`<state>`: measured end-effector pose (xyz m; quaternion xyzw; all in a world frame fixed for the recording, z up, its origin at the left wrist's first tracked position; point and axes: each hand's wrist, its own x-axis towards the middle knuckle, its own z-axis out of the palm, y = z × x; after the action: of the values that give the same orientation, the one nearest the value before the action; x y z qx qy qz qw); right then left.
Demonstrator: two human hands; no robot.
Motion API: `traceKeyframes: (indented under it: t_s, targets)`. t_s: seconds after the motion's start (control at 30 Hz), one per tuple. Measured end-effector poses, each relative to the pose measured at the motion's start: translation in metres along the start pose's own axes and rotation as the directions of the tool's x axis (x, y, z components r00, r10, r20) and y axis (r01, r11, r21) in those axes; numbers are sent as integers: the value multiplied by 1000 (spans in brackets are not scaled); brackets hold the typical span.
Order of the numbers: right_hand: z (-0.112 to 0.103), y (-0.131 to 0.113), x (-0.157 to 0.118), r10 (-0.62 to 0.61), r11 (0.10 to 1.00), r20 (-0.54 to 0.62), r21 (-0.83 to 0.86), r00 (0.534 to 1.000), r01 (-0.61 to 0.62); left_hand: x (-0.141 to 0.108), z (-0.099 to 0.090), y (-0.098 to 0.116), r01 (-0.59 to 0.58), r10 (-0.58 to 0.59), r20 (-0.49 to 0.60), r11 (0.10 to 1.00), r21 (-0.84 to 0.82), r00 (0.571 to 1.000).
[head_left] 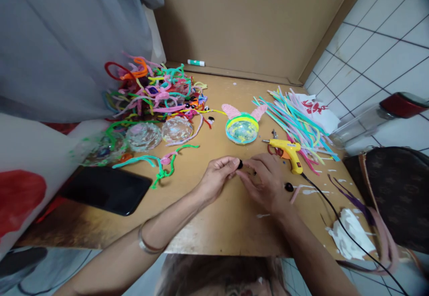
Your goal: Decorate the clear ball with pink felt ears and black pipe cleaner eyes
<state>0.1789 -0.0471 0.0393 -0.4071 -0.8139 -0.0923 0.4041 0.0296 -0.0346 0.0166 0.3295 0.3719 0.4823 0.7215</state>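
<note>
Near the middle of the table, my left hand (219, 176) pinches a small black piece (240, 164) between thumb and fingertips. My right hand (265, 181) is just beside it, thumb and index finger reaching to the same piece; whether they grip it is too small to tell. Beyond both hands sits a round clear bowl shape (241, 131) with a green and yellow rim and two pink ear shapes on top. A yellow glue gun (288, 151) lies to its right. Close to my right hand is a shiny black ball (288, 187).
Tangled colourful pipe cleaners (157, 90) pile up at the back left, near clear round shapes (177, 131). A black phone (107, 189) lies front left. Straight pipe cleaners (298, 117), crumpled white tissue (351, 233), a trailing cord and a brown bag (395, 193) are on the right.
</note>
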Motion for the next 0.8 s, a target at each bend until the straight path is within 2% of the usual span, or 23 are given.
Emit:
traceKeyframes:
  t_s: [0.17, 0.8]
  targets:
    - [0, -2, 1, -5, 999, 5, -45, 1000, 6, 0, 1, -2, -6, 5, -25, 1000, -29, 1000]
    - [12, 0, -2, 40, 999, -15, -30, 999, -41, 2, 1, -3, -26, 26, -44, 1000, -13, 999]
